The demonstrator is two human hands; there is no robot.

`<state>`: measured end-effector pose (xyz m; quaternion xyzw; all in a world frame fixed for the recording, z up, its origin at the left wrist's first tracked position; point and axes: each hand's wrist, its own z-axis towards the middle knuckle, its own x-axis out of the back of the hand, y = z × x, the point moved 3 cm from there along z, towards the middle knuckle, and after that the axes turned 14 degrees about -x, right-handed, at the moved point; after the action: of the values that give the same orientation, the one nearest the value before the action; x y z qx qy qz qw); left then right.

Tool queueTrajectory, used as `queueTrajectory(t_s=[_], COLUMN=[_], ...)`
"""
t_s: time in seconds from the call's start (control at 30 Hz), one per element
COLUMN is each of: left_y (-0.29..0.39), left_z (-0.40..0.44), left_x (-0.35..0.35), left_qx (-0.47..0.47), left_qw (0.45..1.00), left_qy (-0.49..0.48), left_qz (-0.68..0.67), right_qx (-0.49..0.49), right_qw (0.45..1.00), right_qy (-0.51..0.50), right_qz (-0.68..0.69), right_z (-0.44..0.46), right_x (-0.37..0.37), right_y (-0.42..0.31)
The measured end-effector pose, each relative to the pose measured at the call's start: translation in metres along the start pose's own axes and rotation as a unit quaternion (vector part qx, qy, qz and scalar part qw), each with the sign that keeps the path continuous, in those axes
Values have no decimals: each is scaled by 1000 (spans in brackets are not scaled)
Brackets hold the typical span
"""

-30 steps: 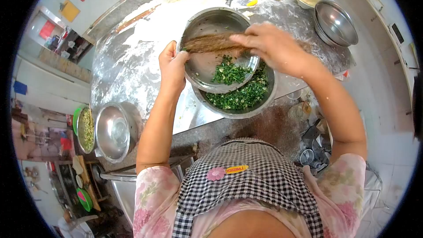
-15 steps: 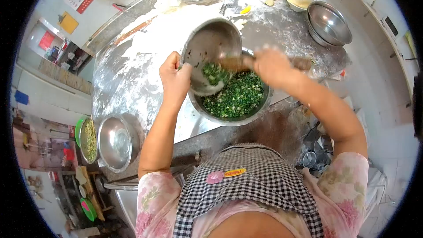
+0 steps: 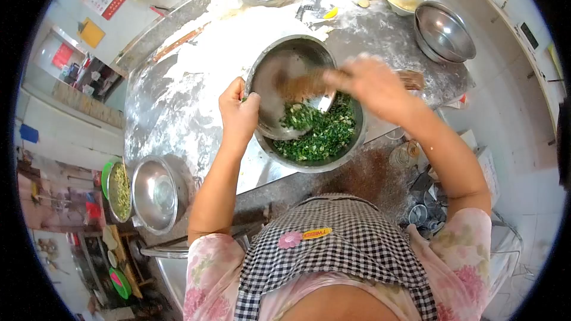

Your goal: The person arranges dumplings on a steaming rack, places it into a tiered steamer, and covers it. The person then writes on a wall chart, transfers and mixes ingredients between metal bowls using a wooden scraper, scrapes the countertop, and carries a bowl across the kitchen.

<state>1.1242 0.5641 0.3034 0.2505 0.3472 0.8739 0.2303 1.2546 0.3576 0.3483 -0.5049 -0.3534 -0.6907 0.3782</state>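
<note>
Our left hand (image 3: 239, 113) still grips the tilted bowl's (image 3: 266, 107) rim; our right hand (image 3: 380, 88) stays curled around a motion-blurred brush (image 3: 300, 86). Less chopped greenery (image 3: 299, 116) shows in that bowl than a second ago, above the fuller lower bowl (image 3: 309, 168).

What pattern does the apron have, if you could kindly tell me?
The apron has a black-and-white check, best seen in the head view.

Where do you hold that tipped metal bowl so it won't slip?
Probably the left rim of the tipped bowl, coming from the left, as the left hand does: that edge is easy to pinch, and the right hand crowds the other side.
</note>
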Motion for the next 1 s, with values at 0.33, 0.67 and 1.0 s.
queueTrajectory(t_s=[0.33,0.67,1.0], left_y=[26,-54,-23], left_z=[-8,0,1], left_x=[-13,-9,-20], left_qx=[-189,102,121], left_qw=[980,961,947], left_qy=[4,139,134], left_qz=[66,-214,-265], right_qx=[-117,-13,-139], right_qw=[945,973,944], right_qy=[-242,-139,-74], right_qz=[188,184,291], right_z=[-15,-35,10], right_x=[-67,-31,-24], right_y=[-10,18,-15])
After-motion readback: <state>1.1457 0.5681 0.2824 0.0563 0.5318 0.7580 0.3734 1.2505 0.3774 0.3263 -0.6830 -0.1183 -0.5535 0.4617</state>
